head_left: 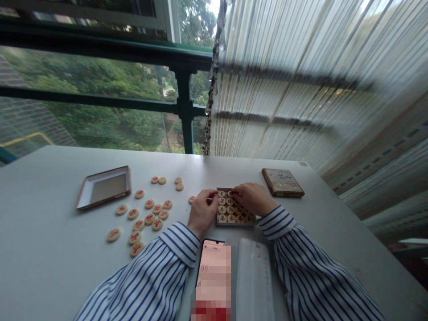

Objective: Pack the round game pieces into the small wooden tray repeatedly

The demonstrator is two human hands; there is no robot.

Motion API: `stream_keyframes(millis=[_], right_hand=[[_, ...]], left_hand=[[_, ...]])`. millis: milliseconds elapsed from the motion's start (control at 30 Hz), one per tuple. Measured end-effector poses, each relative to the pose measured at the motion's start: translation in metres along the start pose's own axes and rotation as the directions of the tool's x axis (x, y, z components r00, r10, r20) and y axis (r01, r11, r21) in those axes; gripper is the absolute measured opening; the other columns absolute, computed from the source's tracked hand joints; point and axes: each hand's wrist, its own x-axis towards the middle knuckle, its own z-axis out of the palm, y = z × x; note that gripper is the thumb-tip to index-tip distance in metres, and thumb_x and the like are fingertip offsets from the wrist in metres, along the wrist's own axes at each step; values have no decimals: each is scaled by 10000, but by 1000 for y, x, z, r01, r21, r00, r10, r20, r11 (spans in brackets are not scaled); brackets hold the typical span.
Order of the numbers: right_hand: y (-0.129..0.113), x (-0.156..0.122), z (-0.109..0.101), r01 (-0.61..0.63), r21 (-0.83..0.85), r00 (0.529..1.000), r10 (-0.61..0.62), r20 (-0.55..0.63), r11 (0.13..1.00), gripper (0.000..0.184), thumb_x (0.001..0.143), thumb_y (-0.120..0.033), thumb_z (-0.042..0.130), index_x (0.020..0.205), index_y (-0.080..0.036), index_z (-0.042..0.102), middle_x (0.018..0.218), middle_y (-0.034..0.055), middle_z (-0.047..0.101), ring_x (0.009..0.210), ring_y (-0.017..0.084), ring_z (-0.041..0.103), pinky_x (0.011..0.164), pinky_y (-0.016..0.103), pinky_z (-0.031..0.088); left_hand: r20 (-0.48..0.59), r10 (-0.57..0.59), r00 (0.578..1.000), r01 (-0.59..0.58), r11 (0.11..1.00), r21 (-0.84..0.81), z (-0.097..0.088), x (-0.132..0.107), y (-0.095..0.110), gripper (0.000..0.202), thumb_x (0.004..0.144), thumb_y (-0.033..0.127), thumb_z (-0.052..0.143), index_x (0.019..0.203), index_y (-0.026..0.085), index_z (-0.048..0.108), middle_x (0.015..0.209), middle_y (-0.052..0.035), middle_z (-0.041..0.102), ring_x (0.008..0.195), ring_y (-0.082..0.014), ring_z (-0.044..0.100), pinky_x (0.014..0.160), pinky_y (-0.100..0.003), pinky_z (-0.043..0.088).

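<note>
Striped sleeves (143,272), white with blue lines, are seen nearest to the camera, and both forearms are covered by them. Behind the surface, the right part of the view is filled by a pale string curtain (310,80); on the left, green trees are seen through a window (110,98) crossed by dark bars. The white surface (60,263) is spread below. Between the forearms, a clear plastic case (254,281) is placed beside a phone (212,263), whose screen is partly blurred. At the far left, an open tray (109,187) is laid with its pale inside upward; at the far right, a flat brown box (283,183) is seen. The left hand (203,211) is held at the left edge of a shallow box (236,224), with thumb and forefinger narrowly apart. The right hand (256,198) is bent over the upper right of this box, and a piece in the top row is touched by its fingertips. Whether anything is gripped by either hand cannot be told. In the shallow box, round pieces with black marks (230,209) are set in rows. Loose pieces with red marks (149,219) are scattered between the tray and the left hand; a few plain faces (179,187) are seen behind them.
</note>
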Motion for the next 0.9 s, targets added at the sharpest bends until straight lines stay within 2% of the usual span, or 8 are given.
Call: stream_keyframes(millis=[667,900], right_hand=[[-2,3,3,39,49,999,-38,-24,998,330,848,-377,353,1002,-248,616,934,66,654,857,192,586,705,272,385],[-3,4,3,46,28,999,-46,10,999,342,862,-363,322,1036,-251,595,960,63,641,886,181,572,726,269,376]], left_hand=[[-5,18,1000,-18,1000,9,1,0,-2,183,766,225,493,879,148,614,876,-64,647,769,-139,611,683,-254,504],[2,11,1000,-11,1000,2,0,0,0,188,766,229,491,878,142,614,875,-68,647,760,-140,610,680,-258,504]])
